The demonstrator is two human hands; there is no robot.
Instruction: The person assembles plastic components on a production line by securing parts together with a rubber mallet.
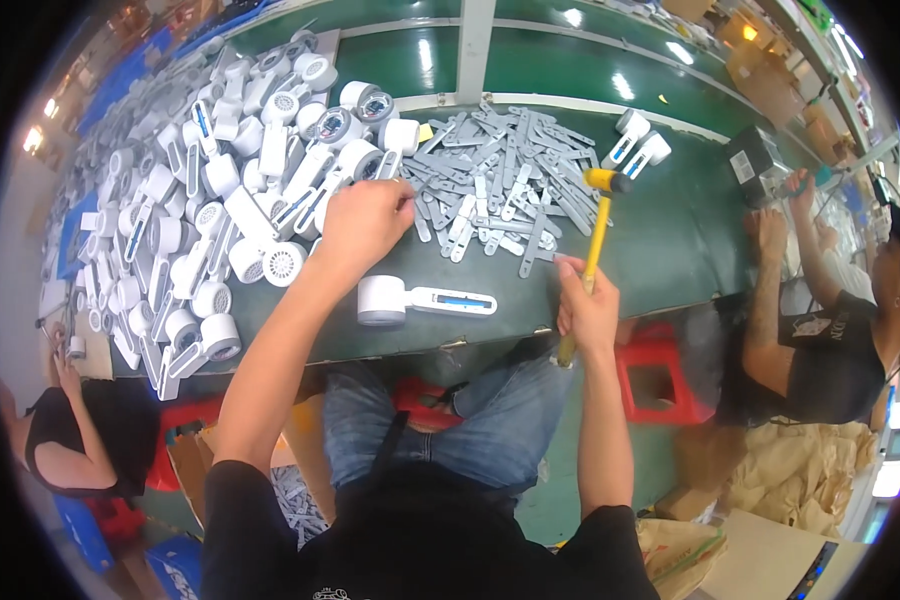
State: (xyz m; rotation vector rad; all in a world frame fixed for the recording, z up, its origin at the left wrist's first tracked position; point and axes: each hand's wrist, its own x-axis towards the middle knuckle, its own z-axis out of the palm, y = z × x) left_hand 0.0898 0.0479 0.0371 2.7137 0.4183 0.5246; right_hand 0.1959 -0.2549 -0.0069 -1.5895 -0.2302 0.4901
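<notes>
My left hand (pixel 363 222) reaches over the near left side of a heap of flat grey plastic strips (pixel 495 170). Its fingers are curled in, and whatever they may hold is hidden. My right hand (pixel 588 308) is closed around the handle of a mallet (pixel 599 235), yellow with a black-faced head pointing away from me. The fingertips of that hand come close to the end of a strip at the heap's near edge. Between my hands, a white handheld fan (pixel 380 300) lies on the green table, its handle uncovered and a blue part showing inside.
A big pile of white fans (pixel 210 200) covers the table's left side. Two more fans (pixel 640 140) lie at the far right, near a dark box (pixel 758 165). Co-workers sit at both sides. A red stool (pixel 660 375) stands below the table edge.
</notes>
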